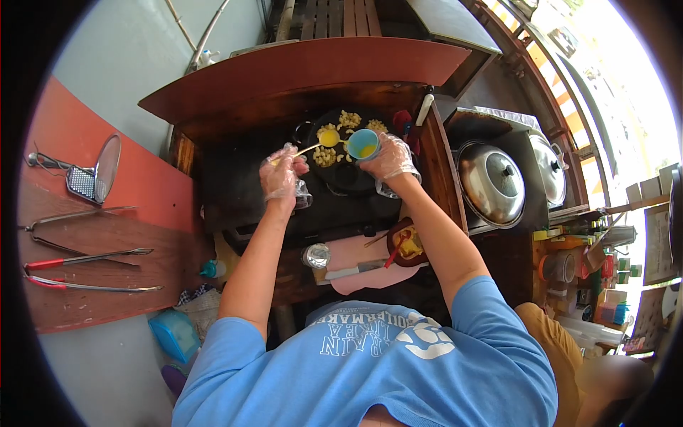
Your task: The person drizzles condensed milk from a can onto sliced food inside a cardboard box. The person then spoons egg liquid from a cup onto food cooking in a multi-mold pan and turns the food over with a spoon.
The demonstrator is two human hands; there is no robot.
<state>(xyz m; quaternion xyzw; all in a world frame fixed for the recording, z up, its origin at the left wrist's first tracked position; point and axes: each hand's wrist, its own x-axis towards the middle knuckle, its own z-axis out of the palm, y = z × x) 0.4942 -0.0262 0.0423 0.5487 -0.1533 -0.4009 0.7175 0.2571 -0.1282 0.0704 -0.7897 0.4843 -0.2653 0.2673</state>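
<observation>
Red wooden guard (306,75) across the far side, biggest thing up front. Inside it, black cooktop (238,181), both my hands over it. Red-brown surface (85,245) off to my left: tongs (89,260), grater (82,183), strainer (108,169) on it, well apart from me. Big lidded pot (487,183) to my right, past the wooden side wall.

Dark round pan (347,176) on the cooktop, ahead of and between my hands. Pink mat (352,288) nearer my body, with a brown bowl (397,257) of yellow stuff, a knife (345,272) and a silvery container (316,255) on or beside it.

My right grip (390,158), clear plastic glove, curled round the outer side of a blue cup (361,140). Cup sits at the fingers' left, over the pan, mouth showing, some yellow liquid inside.

My left grip (280,174), gloved too, pinched narrow on the handle end of a ladle (328,138). Its yellow-filled head is out past the fingers, right of them, over the pan, just beside the cup; touching or not, can't tell.

Smallest: pale yellow food pieces (325,156), clumped in the pan below ladle and cup.
</observation>
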